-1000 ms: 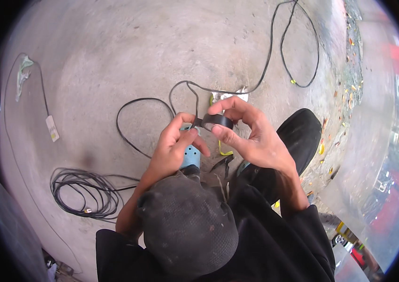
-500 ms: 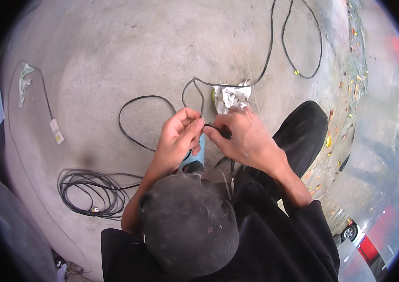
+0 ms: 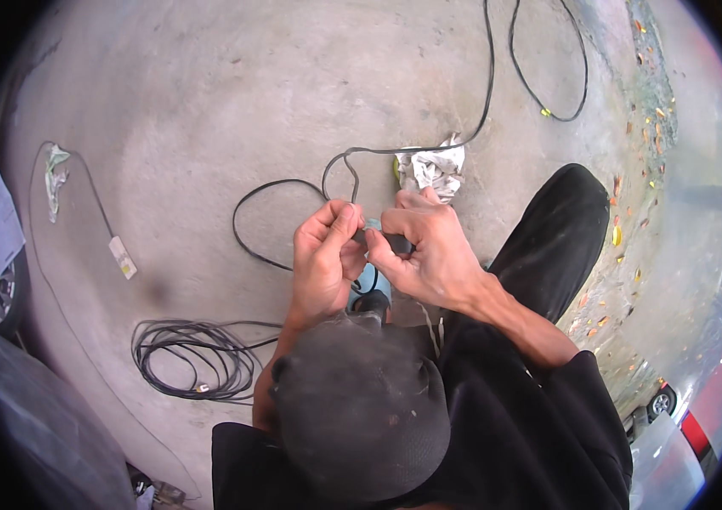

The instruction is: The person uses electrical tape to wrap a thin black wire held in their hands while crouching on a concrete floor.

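Note:
My left hand pinches a black cable between thumb and fingers, where it bends down from a small loop. Close beside it, my right hand is curled with the thumb bent inward. A small dark object shows in its grip, mostly covered by the fingers, so its kind is unclear. Under the hands stands a light-blue, rounded thing with a black end, partly hidden. Just beyond the right hand lies a crumpled white cloth or paper with a yellow-green edge.
A coiled black cord lies on the concrete floor at left. Farther left are a white power strip and a pale rag. A car wheel stands at the left rim. Leaves line the right. A dark cap blocks the lower middle.
The view has shifted slightly, moving the floor things rightward at left. My hands stay close together. The cable loop above my left hand has become rounder, and my right thumb is bent more.

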A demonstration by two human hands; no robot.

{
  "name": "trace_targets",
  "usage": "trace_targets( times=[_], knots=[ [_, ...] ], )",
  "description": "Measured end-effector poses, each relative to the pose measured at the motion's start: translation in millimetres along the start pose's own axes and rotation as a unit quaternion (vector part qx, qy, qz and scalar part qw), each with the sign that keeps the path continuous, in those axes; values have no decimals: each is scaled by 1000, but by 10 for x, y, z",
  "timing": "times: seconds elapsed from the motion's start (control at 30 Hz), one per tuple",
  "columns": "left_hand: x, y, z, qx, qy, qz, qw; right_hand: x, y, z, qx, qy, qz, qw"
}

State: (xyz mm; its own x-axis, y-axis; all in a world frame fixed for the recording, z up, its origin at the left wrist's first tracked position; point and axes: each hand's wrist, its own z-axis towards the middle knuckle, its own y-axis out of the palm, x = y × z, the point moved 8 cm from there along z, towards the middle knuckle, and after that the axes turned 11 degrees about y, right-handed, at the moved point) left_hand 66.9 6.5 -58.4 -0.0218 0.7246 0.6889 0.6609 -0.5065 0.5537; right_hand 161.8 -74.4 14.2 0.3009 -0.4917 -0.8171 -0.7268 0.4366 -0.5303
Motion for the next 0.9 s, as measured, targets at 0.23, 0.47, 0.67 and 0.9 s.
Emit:
trace_targets(
  times=[0.23,0.47,0.67,0.9],
  knots=[
    [31,-45,9,-24,-14,-73,997,-46,-52,53,18,-7,39,999],
    [63,118,37,-123,11,36,992,170,-219,43,18,-5,11,1000],
    [62,-4,77,-104,48,41,993,15,-212,-31,57,-50,73,994],
    [114,86,60,-96,120,91,984,39,-229,3,64,-72,55,994]
  ],
)
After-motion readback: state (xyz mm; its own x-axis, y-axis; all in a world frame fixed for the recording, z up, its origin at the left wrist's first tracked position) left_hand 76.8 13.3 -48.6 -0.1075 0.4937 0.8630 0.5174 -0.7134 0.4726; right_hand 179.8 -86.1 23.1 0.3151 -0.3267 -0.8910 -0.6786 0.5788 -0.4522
